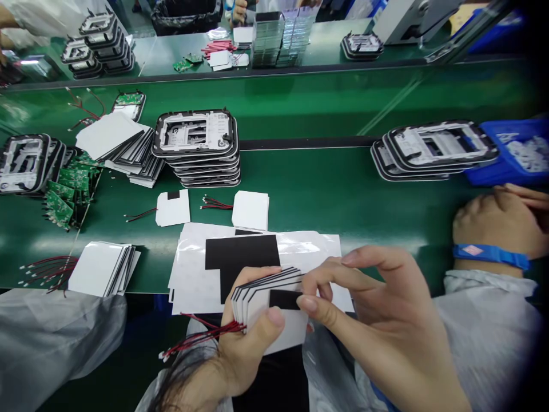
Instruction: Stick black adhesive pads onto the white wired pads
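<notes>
Green desk (pixel 326 194) seen from head view, crowded with parts. Fanned stack of white pads (pixel 257 297) gripped in left hand (pixel 244 349), red wires trailing near. Right hand (pixel 377 320) pinched on black tab of top pad, peel not finished. Peeled backing sheets (pixel 193 269) lying just beyond. Framed housings (pixel 195 143) stacked far centre; another person's wristbanded hand (pixel 493 229) at right.

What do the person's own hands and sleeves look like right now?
Both hands are bare: no gloves, rings or finger cots show. The left hand comes out of a thin, translucent pale grey sleeve. The right hand shows a similar sleeve with a blue edge near the bottom.
</notes>
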### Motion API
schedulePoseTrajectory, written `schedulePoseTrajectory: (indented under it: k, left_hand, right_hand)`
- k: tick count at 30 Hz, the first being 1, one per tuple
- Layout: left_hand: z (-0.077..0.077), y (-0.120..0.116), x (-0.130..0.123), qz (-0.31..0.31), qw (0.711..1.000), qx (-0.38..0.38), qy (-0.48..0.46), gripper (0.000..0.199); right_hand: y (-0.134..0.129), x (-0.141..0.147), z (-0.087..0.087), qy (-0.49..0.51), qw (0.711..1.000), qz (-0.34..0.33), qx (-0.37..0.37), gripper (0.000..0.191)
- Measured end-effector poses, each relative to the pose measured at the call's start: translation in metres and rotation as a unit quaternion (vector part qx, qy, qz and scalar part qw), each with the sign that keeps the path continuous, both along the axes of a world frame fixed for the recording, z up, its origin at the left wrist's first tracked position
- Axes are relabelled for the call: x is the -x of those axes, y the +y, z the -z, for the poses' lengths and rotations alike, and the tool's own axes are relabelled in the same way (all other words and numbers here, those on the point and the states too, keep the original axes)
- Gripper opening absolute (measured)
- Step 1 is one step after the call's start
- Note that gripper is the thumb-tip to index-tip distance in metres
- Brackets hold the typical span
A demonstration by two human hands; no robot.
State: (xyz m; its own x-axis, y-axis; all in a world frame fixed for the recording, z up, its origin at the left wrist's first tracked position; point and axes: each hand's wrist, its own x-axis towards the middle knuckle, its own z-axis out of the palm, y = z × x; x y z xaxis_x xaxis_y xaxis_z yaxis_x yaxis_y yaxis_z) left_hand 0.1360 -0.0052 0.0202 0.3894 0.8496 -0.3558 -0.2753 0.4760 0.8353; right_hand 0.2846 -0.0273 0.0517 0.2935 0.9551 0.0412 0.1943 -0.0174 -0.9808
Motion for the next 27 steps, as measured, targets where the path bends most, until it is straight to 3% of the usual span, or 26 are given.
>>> schedulePoseTrajectory:
  k: [8,15,27]
  left_hand:
    - [0.0,0.0,-0.001,-0.002,1.0,-0.007,0.0,0.037]
    - [0.011,-0.002,0.0,0.02,1.0,-0.014,-0.012,0.041]
    - [0.006,-0.001,-0.001,-0.005,0.998,-0.036,0.045,0.033]
  right_hand:
    - [0.0,0.0,-0.001,0.022,1.0,-0.003,0.016,0.032]
    - [0.0,0.0,0.0,0.038,0.999,-0.006,0.019,0.031]
    - [0.002,0.003,0.001,0.033,0.999,0.0,0.012,0.028]
